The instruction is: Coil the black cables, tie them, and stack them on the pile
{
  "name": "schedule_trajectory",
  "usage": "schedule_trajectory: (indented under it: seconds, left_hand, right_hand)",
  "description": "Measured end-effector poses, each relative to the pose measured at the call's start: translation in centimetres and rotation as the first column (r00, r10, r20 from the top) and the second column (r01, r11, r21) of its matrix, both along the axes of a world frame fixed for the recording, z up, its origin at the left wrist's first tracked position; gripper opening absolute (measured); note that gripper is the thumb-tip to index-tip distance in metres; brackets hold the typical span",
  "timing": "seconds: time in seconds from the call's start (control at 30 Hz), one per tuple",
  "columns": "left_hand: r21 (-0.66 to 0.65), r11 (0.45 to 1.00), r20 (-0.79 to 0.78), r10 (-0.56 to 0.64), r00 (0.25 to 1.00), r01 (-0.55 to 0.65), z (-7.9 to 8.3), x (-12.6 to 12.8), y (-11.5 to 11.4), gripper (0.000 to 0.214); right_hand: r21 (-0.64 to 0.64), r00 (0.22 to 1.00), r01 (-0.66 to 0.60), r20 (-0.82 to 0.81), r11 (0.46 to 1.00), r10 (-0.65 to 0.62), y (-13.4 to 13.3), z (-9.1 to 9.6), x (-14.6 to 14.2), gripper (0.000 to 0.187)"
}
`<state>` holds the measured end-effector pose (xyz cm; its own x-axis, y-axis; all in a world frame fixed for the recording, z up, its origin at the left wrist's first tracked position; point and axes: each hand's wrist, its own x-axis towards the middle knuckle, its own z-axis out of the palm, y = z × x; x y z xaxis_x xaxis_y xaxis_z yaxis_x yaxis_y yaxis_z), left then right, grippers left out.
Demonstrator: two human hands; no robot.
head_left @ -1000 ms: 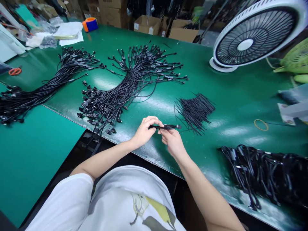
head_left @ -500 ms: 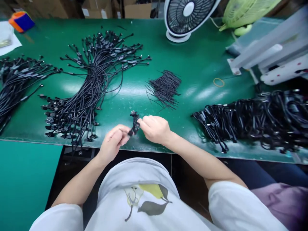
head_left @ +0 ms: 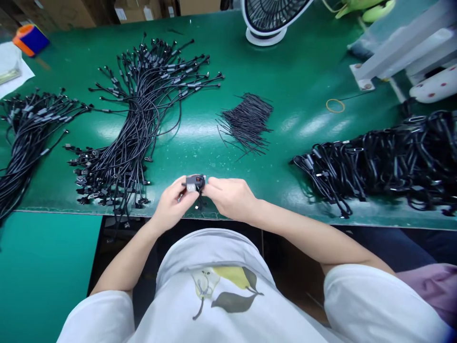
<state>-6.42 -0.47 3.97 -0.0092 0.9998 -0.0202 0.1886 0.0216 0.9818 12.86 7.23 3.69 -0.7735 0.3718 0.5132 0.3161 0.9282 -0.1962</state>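
Note:
A black cable (head_left: 200, 183) is bunched up between my two hands above the front edge of the green table, its metal plug facing up. My left hand (head_left: 173, 204) pinches the cable near that plug. On its other side, my right hand (head_left: 230, 196) has its fingertips closed on the bundle; what exactly lies between them is partly hidden. Beyond my hands is a pile of short black twist ties (head_left: 248, 123). To the left spreads a large heap of loose black cables (head_left: 137, 112) with plugs at both ends.
Another cable heap (head_left: 26, 138) lies at far left. Bundled cables (head_left: 385, 166) form a long row on the right. A white fan (head_left: 266, 37), a yellow rubber band (head_left: 335, 105) and a grey metal stand (head_left: 385, 52) are farther back. A person's purple clothing (head_left: 428, 286) shows at lower right.
The cable bundle has been turned between my hands, so its metal plug now faces up beside my left thumb. The view has shifted slightly.

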Motion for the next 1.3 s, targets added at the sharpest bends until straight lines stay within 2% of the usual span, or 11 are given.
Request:
schedule_trajectory:
  seconds: [0.17,0.4,0.5,0.7,0.83,0.93,1.03,1.1,1.17,1.23,1.3]
  left_hand:
    - [0.073,0.931,-0.339,-0.313,0.887,0.357,-0.7,1.2,-1.3,0.030]
    - [-0.159,0.986,0.164,-0.025,0.986,0.052,-2.8,0.4,1.3,0.054]
    - [-0.005,0.998,0.174,-0.053,0.983,0.055,-1.0,-0.1,1.1,0.049]
    - [0.314,0.878,-0.334,-0.253,0.908,0.360,0.6,1.5,-1.1,0.031]
    - [0.135,0.989,0.041,-0.061,0.997,0.055,-1.4,2.0,-1.4,0.024]
    - [-0.079,0.993,0.362,-0.050,0.931,0.085,-2.4,2.0,-1.1,0.045]
    - [-0.074,0.989,0.219,-0.107,0.970,0.126,-2.6,2.1,-0.7,0.050]
    - [0.096,0.992,-0.097,-0.073,0.993,0.082,-2.8,2.0,-0.3,0.039]
    - [0.349,0.931,-0.439,0.058,0.897,0.110,-2.9,1.7,0.2,0.033]
    - [0.531,0.813,-0.654,0.213,0.726,0.240,-3.1,1.2,0.8,0.034]
    - [0.567,0.730,-0.762,0.291,0.578,0.381,-3.0,0.9,1.5,0.035]
  right_hand:
    - [-0.482,0.995,0.050,0.098,0.875,-0.003,1.2,0.3,-0.5,0.027]
    - [-0.026,0.995,0.059,0.077,0.998,-0.056,-1.8,1.0,-0.4,0.024]
    - [-0.113,0.999,0.032,0.038,0.993,-0.028,-1.7,0.7,-0.1,0.024]
    - [-0.440,0.996,-0.001,-0.080,0.898,-0.038,0.3,0.2,0.1,0.031]
    - [-0.314,0.992,0.084,-0.066,0.946,-0.110,-0.1,0.1,0.1,0.031]
    - [-0.088,0.992,0.113,-0.041,0.990,-0.117,-0.6,-0.3,0.0,0.028]
    - [-0.236,0.997,0.056,-0.043,0.970,-0.068,-0.6,-0.9,-0.2,0.029]
    - [-0.583,0.994,-0.003,-0.087,0.813,-0.058,-0.4,-1.3,-0.3,0.031]
    - [-0.891,0.985,-0.113,-0.157,0.439,-0.066,-0.2,-1.7,-0.4,0.035]
    - [-0.978,0.973,-0.202,-0.207,0.051,-0.100,0.1,-2.1,-0.2,0.038]
    - [-0.968,0.969,-0.226,-0.212,-0.112,-0.127,0.3,-2.5,0.3,0.041]
